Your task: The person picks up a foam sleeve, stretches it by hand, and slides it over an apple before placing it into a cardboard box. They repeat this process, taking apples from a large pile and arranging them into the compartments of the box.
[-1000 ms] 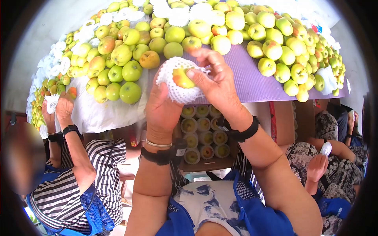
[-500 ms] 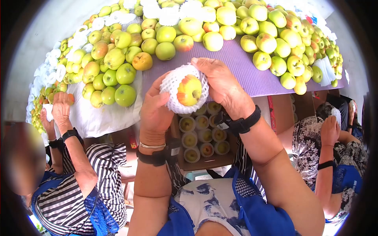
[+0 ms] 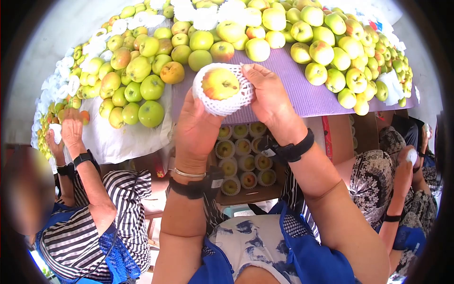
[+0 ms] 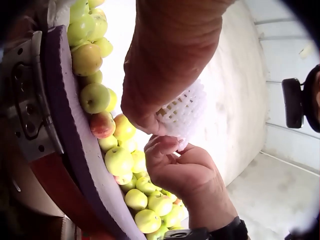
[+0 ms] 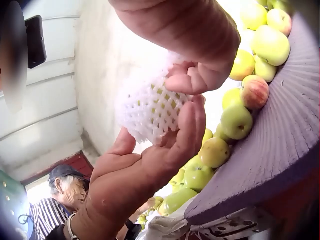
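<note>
A yellow-green apple with a red blush (image 3: 220, 84) sits in a white foam net sleeve (image 3: 218, 109), its stem end bare toward the head camera. My left hand (image 3: 196, 122) cups the sleeved apple from the left and below, fingers curled round it. On the right, my right hand (image 3: 269, 92) pinches the net's edge between thumb and fingers. From the right wrist view, the net (image 5: 150, 107) is stretched over the apple, with green showing through its holes. The left wrist view shows the right hand's fingertips (image 4: 162, 145) gathered at the net's rim.
Heaps of loose apples (image 3: 151, 87) cover the purple ridged mat (image 3: 293, 90) and white cloth (image 3: 127, 137). White foam nets (image 3: 205, 19) lie among them. Below the table edge, a cardboard box (image 3: 253, 193) holds netted apples in rows. People sit working at both sides.
The net has been drawn up around the apple, and the right hand has shifted from the fruit to the net's right edge. Most recently the apple has risen slightly and tilted.
</note>
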Demonstrator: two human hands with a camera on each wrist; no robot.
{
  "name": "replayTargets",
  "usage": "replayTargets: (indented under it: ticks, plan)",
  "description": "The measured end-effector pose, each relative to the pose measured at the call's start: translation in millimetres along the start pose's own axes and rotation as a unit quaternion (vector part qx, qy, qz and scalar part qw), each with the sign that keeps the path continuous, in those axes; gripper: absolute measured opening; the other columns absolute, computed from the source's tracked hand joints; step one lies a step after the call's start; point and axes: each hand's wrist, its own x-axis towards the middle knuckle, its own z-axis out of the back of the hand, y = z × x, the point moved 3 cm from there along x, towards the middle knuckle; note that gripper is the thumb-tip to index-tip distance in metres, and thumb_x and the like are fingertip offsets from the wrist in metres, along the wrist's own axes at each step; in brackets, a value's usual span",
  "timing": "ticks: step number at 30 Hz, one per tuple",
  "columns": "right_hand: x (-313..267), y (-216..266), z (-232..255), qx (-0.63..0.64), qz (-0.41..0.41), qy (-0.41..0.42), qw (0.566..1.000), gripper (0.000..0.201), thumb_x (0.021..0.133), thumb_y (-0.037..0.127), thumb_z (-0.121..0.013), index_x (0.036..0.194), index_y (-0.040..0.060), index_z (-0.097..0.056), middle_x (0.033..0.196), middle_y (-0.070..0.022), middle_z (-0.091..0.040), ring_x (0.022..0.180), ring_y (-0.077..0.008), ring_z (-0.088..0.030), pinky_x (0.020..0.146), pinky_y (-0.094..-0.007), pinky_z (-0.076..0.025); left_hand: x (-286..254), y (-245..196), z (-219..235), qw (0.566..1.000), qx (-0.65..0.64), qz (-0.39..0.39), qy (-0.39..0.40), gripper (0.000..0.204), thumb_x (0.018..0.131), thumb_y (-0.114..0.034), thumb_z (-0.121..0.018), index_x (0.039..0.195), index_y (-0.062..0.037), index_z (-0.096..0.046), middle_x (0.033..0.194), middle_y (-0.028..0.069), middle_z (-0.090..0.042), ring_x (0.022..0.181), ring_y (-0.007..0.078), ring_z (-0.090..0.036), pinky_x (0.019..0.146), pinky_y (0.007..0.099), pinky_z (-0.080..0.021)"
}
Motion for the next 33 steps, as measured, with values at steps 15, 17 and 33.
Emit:
replayTargets:
  ticks: [15, 17, 33]
  plan:
    - [4, 12, 3, -0.348, 0.220, 0.000, 0.911, 0.023, 0.082, 0.012, -0.062, 0.102, 0.0033, -0.056, 0.088, -0.0084, -0.061, 0.083, -0.0191, -0.059, 0.071, -0.0291, -0.048, 2, -3, 11, 0.985, -0.170, 0.037, -0.001, 0.047, 0.094, -0.031, -0.038, 0.135, -0.0093, -0.032, 0.139, 0.0119, -0.035, 0.125, 0.0293, -0.038, 0.094, 0.0490, -0.040]
    - [2, 27, -2, -0.317, 0.194, 0.119, 0.921, 0.047, 0.073, 0.014, -0.071, 0.115, 0.0066, -0.051, 0.104, -0.0119, -0.057, 0.093, -0.0215, -0.058, 0.076, -0.0300, -0.049, 2, -10, 20, 0.995, -0.072, 0.047, -0.045, 0.046, 0.095, -0.034, -0.035, 0.133, -0.0074, -0.034, 0.133, 0.0117, -0.042, 0.119, 0.0279, -0.045, 0.090, 0.0454, -0.044]
    - [-25, 32, -30, -0.468, 0.188, 0.323, 0.801, 0.069, 0.059, 0.007, -0.074, 0.122, 0.0116, -0.049, 0.113, -0.0061, -0.051, 0.108, -0.0154, -0.048, 0.095, -0.0281, -0.037, -7, -23, 24, 0.978, 0.162, 0.111, -0.069, 0.053, 0.095, -0.043, -0.035, 0.115, 0.0044, -0.046, 0.105, 0.0129, -0.060, 0.091, 0.0188, -0.061, 0.077, 0.0346, -0.050]
